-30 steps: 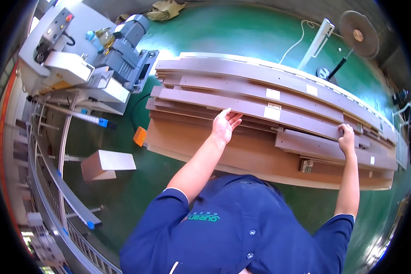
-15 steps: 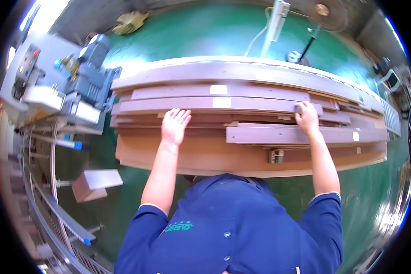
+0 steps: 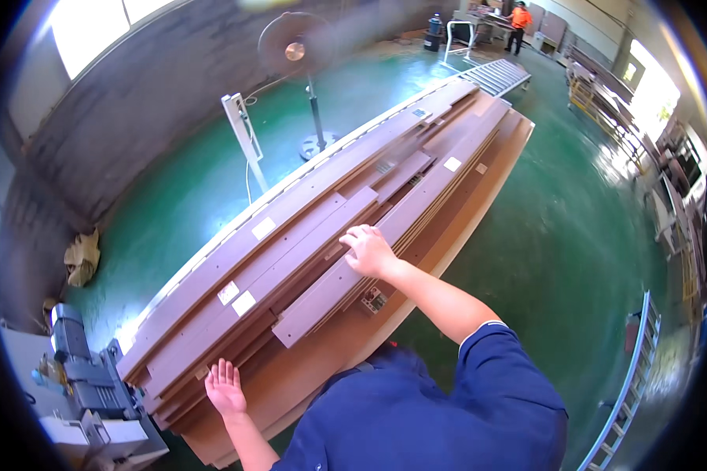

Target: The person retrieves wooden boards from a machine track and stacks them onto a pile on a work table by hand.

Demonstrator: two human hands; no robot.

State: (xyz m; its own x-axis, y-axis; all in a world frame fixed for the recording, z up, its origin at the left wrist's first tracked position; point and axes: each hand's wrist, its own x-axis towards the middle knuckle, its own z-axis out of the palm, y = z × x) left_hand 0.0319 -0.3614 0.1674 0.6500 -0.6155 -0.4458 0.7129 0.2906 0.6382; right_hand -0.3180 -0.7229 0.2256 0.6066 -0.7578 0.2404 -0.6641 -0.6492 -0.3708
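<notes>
Long purple-brown boards lie stacked in front of me, several with small white labels. My left hand (image 3: 225,386) is open, palm up and fingers spread, beside the near left edges of the stacked boards (image 3: 182,370). My right hand (image 3: 367,250) is over the middle of the stack with its fingers loosely bent and the thumb apart, nothing visible in it. Below that hand runs a nearer long board (image 3: 319,306), its left end reaching out over a brown cardboard sheet (image 3: 306,385). Whether the right fingertips touch a board cannot be made out.
A grey machine with a motor (image 3: 72,337) stands at the left end. Behind the stack are a white post (image 3: 242,129) and a round fan (image 3: 294,52) on a stand. A roller conveyor (image 3: 496,76) adjoins the far end. A person in orange (image 3: 518,17) is far off.
My view has swung to the right, so the stack now runs diagonally and the far hall shows. The right hand has come off the middle-row board toward the nearer board; the left stays open.
</notes>
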